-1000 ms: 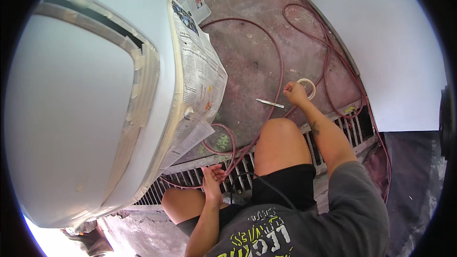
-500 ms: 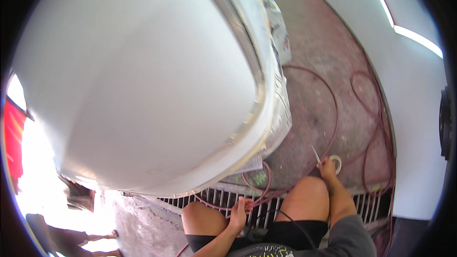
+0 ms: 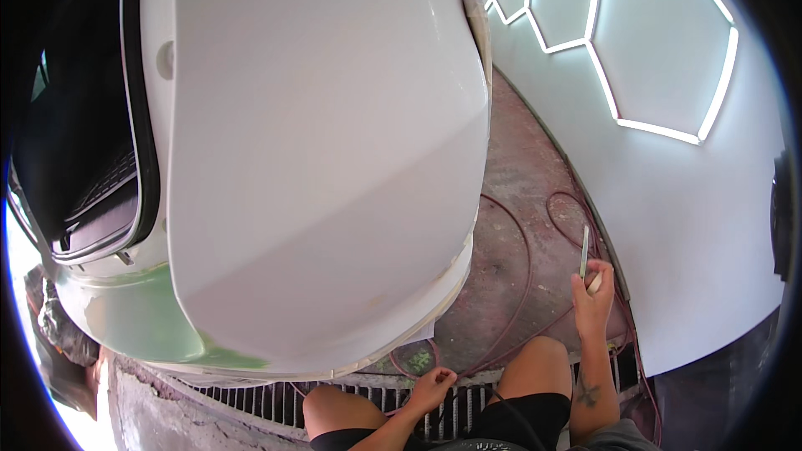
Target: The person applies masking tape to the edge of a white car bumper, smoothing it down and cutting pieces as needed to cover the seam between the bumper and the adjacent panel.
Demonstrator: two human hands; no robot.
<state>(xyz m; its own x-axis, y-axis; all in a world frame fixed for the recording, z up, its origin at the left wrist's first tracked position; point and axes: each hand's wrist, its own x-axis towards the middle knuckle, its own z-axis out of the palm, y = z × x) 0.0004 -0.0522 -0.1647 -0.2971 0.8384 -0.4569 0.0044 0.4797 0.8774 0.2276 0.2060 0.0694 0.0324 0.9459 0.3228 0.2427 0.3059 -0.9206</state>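
In my right hand, raised over the floor on the right, is a slim, flat, blade-like tool pointing away from me. The same hand has a pale roll of masking tape in its fingers, mostly covered by them. My left hand is low in front of my knees, above a floor grating, its fingertips pressed together; whatever they may pinch is too small to make out. A white car body fills the view ahead, its smooth rounded panel apart from both hands. Masking tape runs along the panel's lower edge.
A reddish hose loops across the worn floor, with more coils by the right wall. Bright hexagonal light strips line that wall. Near my feet runs a slotted metal grating. A dark car opening lies at left.
My right hand has risen, its tool now upright. My left hand has moved slightly lower, its fingers closer together. The view has shifted, showing more of the car and the lights.
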